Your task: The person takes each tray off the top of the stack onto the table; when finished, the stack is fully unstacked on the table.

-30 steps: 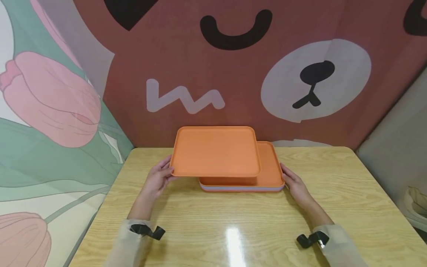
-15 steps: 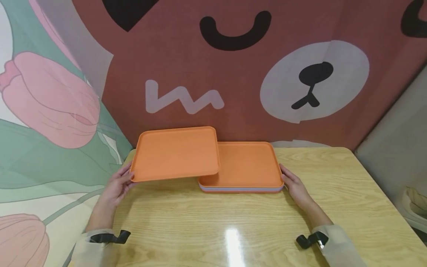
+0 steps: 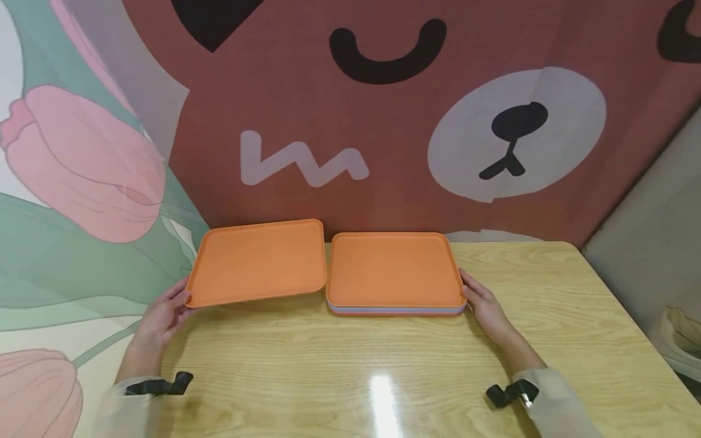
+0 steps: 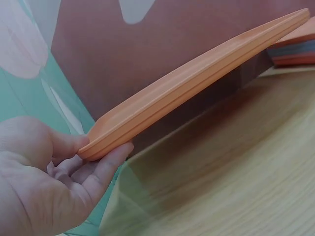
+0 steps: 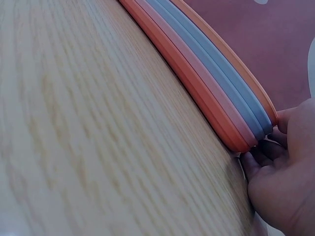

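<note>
Wooden table (image 3: 306,365), orange tray (image 3: 257,264) in left hand (image 3: 163,317)

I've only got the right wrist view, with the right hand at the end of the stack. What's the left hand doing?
Observer: The left hand pinches another orange tray by its edge.

Operator: Is that one down on the table?

Observer: No, the left wrist view shows it raised, with a gap underneath.

Operator: Where does it sit relative to the stack?

Observer: The head view shows it to the left of the stack.
</note>
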`<state>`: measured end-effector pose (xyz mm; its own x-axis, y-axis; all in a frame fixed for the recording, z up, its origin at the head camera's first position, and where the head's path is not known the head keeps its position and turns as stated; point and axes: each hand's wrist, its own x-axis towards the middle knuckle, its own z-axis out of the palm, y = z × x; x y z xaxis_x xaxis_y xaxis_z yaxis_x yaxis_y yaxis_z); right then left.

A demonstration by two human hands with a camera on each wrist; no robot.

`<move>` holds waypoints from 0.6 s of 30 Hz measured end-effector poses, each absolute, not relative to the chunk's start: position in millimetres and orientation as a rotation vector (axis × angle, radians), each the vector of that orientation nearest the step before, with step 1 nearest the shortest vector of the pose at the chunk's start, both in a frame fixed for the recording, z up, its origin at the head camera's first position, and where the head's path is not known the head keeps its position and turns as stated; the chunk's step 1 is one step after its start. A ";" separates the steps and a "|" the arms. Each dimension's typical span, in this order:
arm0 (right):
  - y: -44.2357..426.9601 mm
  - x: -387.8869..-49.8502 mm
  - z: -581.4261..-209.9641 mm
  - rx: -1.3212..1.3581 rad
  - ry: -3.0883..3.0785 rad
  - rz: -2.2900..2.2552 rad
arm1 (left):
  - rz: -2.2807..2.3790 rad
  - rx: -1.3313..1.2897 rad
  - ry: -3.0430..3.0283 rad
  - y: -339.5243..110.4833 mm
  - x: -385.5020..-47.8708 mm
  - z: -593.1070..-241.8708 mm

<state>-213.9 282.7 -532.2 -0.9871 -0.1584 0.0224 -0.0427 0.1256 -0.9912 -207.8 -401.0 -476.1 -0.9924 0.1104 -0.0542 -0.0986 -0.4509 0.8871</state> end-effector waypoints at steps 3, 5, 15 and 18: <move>282.4 -214.7 -532.2 -0.211 2.284 -2.015 | 2.539 -0.027 1.642 -405.4 -209.9 -481.6; 282.5 -214.5 -531.7 -0.199 2.276 -2.026 | 2.504 -0.050 1.688 -406.3 -212.0 -483.8; 281.4 -213.4 -529.2 -0.173 2.264 -2.049 | 2.390 -0.221 1.804 -406.7 -226.8 -497.0; 280.9 -213.5 -528.7 -0.163 2.261 -2.051 | 2.344 -0.300 1.836 -405.2 -231.6 -499.1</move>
